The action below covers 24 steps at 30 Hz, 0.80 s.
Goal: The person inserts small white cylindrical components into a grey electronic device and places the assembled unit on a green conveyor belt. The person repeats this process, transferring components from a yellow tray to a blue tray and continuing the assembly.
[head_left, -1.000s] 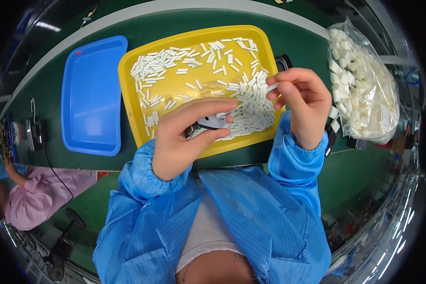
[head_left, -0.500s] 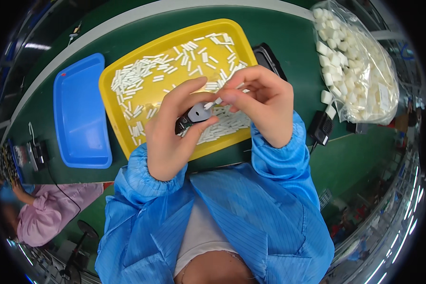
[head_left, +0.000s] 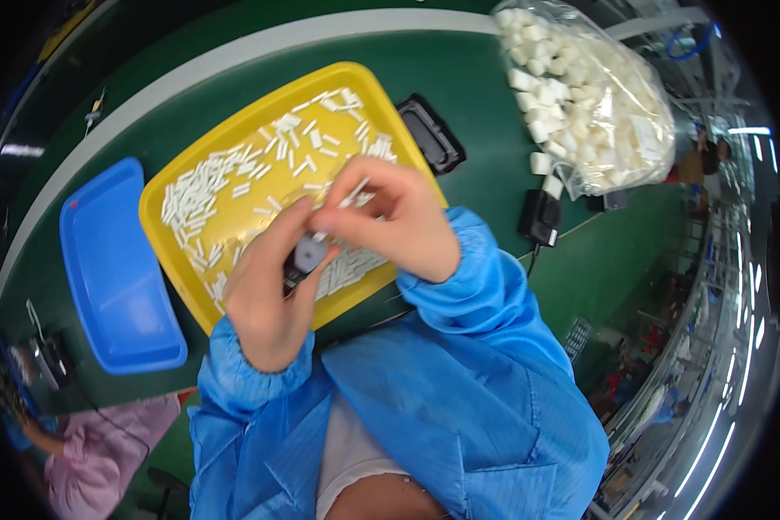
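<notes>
My left hand is closed around a small black device with a rounded grey end, held over the near part of the yellow tray. Close against it, my right hand has its fingertips pinched at the grey end. Small white sticks show between the fingers of that hand, slightly blurred. A short white tip seems to stand at the grey end, partly covered by the fingertips. Many more loose white sticks lie scattered and heaped in the yellow tray under both hands.
A blue tray lies to the left. Right of the yellow tray are a black plastic holder and a black adapter with a cable. A clear bag of white foam-like plugs spills at far right. Someone in a pink sleeve sits lower left.
The whole view has shifted, so trays and bag appear farther left. My right fingertips have come closer to the grey end, and white sticks now show more plainly in that hand.
</notes>
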Available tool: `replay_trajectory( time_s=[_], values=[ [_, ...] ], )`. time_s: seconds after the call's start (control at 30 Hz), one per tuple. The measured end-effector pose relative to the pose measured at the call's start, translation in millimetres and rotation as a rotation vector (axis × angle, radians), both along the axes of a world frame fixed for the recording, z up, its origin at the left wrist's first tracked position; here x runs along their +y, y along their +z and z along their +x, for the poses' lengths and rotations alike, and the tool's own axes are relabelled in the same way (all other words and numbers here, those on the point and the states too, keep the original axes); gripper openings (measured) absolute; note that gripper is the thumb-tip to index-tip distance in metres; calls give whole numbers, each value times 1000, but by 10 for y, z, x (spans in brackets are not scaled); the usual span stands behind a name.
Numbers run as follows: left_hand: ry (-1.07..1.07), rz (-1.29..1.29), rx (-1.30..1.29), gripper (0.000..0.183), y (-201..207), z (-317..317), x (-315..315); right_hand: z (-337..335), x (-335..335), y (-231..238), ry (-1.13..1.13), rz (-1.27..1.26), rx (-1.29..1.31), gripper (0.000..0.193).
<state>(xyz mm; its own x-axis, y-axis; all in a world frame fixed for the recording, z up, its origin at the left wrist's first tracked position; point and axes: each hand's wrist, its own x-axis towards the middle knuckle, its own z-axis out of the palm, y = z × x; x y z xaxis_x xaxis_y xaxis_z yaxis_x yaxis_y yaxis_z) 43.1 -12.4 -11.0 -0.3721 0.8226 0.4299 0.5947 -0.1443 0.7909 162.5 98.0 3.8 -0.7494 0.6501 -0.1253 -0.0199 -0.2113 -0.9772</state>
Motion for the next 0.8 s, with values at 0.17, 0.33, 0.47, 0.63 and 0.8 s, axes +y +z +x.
replay_trajectory(
  time_s=[0.17, 0.33, 0.47, 0.63, 0.8],
  values=[
    [10, -9, 10, 43, -53, -139, -82, -88, 44, -77, 134, 157, -183, 11],
    [55, -123, -287, 35, -24, -297, -277, 632, 1585, -301, -412, 1043, -545, 24],
    [26, -115, -334, 31, -17, -355, -307, 2075, 2967, -802, -91, 1257, -1496, 28],
    [42, -168, -362, 32, -81, -334, -341, 1796, 2904, -540, -52, 1175, -1330, 38],
    [-62, -169, -843, 34, 19, -354, -311, 711, 1733, 62, -307, 622, -630, 33]
  ],
)
